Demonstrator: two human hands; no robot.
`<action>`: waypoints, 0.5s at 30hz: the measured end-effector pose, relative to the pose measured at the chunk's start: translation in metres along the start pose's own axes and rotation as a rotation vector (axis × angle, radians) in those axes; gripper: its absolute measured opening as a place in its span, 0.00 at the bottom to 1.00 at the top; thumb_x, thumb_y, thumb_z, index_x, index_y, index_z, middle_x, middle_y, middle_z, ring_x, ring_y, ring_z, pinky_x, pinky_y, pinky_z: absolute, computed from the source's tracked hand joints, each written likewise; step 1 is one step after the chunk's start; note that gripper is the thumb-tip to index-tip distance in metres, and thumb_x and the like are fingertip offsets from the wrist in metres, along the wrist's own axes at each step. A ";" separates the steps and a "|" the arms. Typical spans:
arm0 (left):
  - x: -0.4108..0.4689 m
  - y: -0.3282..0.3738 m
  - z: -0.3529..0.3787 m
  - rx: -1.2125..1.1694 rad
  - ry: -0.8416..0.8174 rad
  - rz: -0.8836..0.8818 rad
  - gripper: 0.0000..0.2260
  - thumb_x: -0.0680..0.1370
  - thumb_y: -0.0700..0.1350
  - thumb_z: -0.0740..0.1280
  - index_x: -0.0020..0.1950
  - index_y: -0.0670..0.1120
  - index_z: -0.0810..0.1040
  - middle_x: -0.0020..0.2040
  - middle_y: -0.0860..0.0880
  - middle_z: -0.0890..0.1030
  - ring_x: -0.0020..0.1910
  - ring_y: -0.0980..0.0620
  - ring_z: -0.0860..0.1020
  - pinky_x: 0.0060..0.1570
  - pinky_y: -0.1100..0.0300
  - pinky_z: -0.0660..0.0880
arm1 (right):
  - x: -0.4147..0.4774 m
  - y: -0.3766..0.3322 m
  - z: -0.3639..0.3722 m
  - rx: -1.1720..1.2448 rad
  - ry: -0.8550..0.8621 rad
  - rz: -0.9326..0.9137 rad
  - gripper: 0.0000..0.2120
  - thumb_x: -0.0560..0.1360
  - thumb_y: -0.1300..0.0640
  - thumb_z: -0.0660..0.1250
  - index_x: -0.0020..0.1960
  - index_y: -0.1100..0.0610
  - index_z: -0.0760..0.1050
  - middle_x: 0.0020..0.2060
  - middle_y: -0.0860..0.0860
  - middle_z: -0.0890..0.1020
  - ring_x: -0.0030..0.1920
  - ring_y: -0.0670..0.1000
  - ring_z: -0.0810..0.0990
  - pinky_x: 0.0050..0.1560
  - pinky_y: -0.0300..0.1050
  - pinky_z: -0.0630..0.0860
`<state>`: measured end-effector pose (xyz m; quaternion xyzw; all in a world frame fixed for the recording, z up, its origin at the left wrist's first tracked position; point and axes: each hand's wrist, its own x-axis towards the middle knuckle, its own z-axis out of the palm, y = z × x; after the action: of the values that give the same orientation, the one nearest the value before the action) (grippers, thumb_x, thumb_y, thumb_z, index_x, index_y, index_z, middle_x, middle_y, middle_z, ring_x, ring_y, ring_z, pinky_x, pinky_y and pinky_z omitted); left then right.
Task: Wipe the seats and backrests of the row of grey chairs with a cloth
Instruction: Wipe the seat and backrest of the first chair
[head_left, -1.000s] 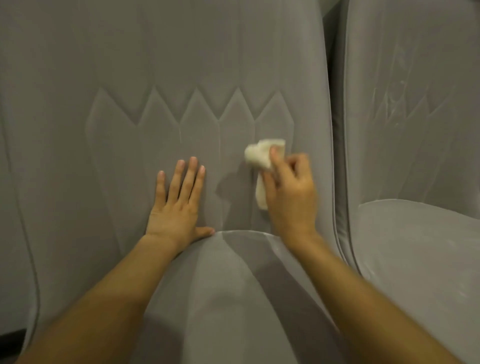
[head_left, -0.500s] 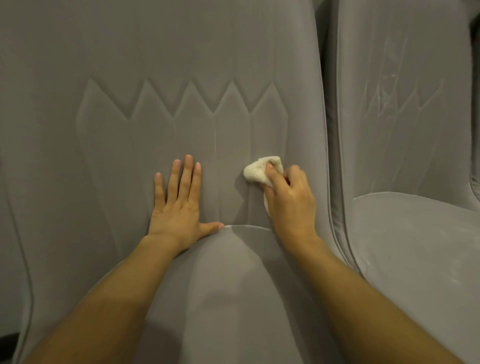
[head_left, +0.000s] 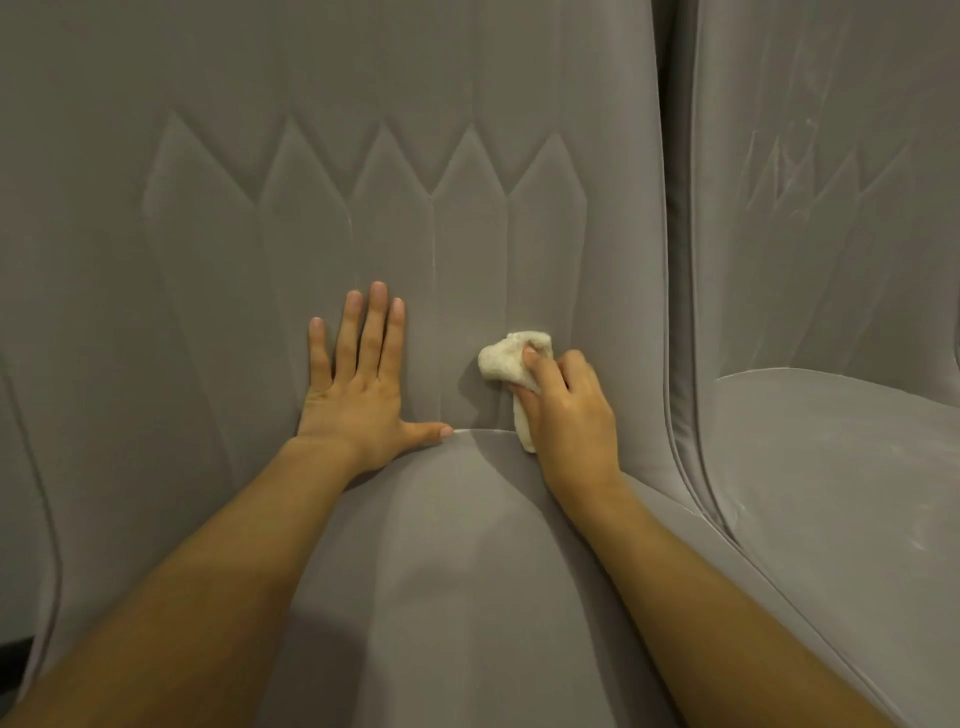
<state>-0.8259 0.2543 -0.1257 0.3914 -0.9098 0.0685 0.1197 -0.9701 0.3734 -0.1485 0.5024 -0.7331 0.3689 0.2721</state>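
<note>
A grey chair fills the view, with its stitched zigzag backrest (head_left: 363, 156) ahead and its seat (head_left: 457, 571) below. My right hand (head_left: 569, 415) grips a crumpled white cloth (head_left: 506, 361) and holds it against the lower backrest, just above the seam with the seat. A tail of the cloth hangs under my palm. My left hand (head_left: 358, 384) lies flat on the backrest to the left, fingers straight and thumb along the seam.
A second grey chair stands to the right, its backrest (head_left: 831, 208) and seat (head_left: 841, 493) streaked with pale marks. A narrow gap separates the two chairs. At the far left is the edge of another grey chair (head_left: 21, 467).
My right hand has slid the cloth down the backrest toward the seat seam. My left hand has stayed flat in the same spot.
</note>
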 end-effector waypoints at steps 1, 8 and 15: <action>0.000 0.000 0.000 0.001 0.002 0.001 0.57 0.65 0.77 0.53 0.61 0.46 0.13 0.62 0.48 0.13 0.60 0.49 0.14 0.51 0.50 0.12 | -0.003 0.000 0.000 -0.003 -0.027 -0.001 0.17 0.68 0.64 0.73 0.56 0.67 0.77 0.38 0.63 0.76 0.38 0.62 0.77 0.29 0.50 0.75; -0.007 0.003 -0.002 0.023 0.035 0.016 0.57 0.64 0.77 0.53 0.64 0.45 0.15 0.64 0.48 0.15 0.62 0.49 0.15 0.55 0.50 0.14 | -0.014 0.004 -0.002 -0.022 -0.187 0.036 0.18 0.75 0.59 0.67 0.63 0.63 0.73 0.48 0.60 0.75 0.48 0.59 0.73 0.38 0.49 0.71; -0.020 0.002 -0.019 0.041 -0.030 0.029 0.56 0.68 0.73 0.60 0.65 0.45 0.18 0.66 0.48 0.17 0.66 0.49 0.19 0.61 0.49 0.19 | -0.024 -0.001 -0.029 -0.146 -0.389 0.043 0.17 0.63 0.67 0.75 0.51 0.64 0.78 0.40 0.58 0.76 0.39 0.57 0.77 0.31 0.43 0.67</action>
<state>-0.8108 0.2739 -0.1133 0.3817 -0.9154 0.0830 0.0969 -0.9601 0.4093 -0.1497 0.5274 -0.8071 0.2167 0.1530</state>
